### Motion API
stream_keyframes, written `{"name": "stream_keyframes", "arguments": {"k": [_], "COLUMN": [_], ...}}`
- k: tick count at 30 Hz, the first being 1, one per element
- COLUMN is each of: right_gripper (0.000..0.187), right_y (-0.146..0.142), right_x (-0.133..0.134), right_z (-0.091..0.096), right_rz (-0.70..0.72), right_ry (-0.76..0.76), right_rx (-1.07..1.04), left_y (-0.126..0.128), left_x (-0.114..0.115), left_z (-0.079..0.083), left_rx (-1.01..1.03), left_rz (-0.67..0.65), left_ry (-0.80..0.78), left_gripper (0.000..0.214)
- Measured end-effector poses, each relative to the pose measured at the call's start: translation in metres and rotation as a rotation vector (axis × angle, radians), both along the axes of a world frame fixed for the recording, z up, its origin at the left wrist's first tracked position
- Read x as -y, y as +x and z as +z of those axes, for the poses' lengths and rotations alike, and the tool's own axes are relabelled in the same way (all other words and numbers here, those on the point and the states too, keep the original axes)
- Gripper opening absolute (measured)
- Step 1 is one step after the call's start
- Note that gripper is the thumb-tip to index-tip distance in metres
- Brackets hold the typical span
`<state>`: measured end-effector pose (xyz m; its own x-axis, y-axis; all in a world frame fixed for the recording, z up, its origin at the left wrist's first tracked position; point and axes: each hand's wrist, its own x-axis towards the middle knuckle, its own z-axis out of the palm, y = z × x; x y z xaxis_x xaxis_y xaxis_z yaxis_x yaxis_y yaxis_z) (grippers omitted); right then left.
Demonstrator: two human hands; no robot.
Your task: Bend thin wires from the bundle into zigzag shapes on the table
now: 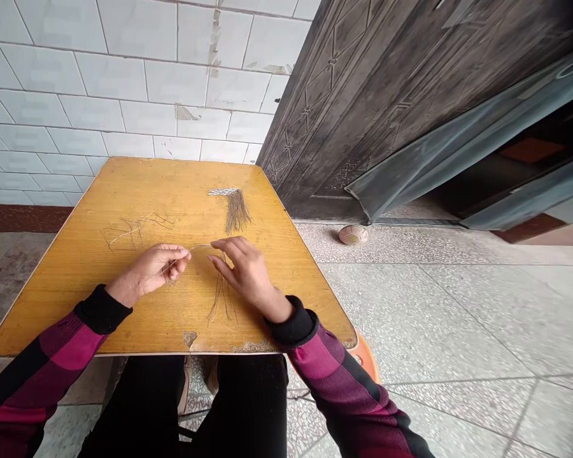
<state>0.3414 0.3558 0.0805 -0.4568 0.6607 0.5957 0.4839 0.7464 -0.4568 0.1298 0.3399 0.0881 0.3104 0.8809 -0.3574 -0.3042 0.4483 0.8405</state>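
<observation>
**Yellow wooden tabletop [62, 299]: fine strands under both hands**

I read the left hand [153, 270] as curled, pinching a thin pale strand [200, 245] that runs across toward the right hand [246, 270]. The right hand is open, its fingers loosely spread above a loose fan of dark fibres [223, 299] lying on the tabletop near the front edge. Farther out I log a brown fibre bundle [237, 213], bound at the top by a silver band [224, 191]. A tangle of fine wires [138, 228] lies to the left. White wall tiles [124, 76] stand behind, and a dark metal door [363, 108] stands to the right.
</observation>
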Motion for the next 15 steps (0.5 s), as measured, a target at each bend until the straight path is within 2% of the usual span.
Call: {"name": "stream_keyframes", "arguments": {"k": [2, 5, 8, 10, 13, 15], "right_gripper": [0.022, 0.031, 0.037, 0.031, 0.018, 0.018], "right_y": [-0.001, -0.008, -0.013, -0.014, -0.013, -0.012], "right_x": [0.003, 0.005, 0.001, -0.001, -0.001, 0.002], "right_z": [0.001, -0.004, -0.015, -0.019, -0.016, -0.011], "right_rz": [-0.038, -0.026, -0.059, -0.086, -0.121, -0.126], "right_ry": [0.186, 0.317, 0.354, 0.344, 0.346, 0.363], "right_rx": [0.095, 0.193, 0.280, 0.330, 0.382, 0.383], "left_y": [-0.001, -0.002, -0.002, -0.002, -0.001, -0.002], "left_x": [-0.001, -0.002, -0.002, -0.002, -0.001, -0.002], "left_z": [0.000, -0.001, -0.003, -0.002, -0.001, 0.000], "left_rx": [0.040, 0.103, 0.171, 0.207, 0.236, 0.239], "left_rz": [0.038, 0.049, 0.036, 0.035, 0.049, 0.051], "left_ry": [0.002, 0.059, 0.116, 0.125, 0.109, 0.095], "left_gripper": [0.012, 0.011, 0.011, 0.010, 0.008, 0.007]}}
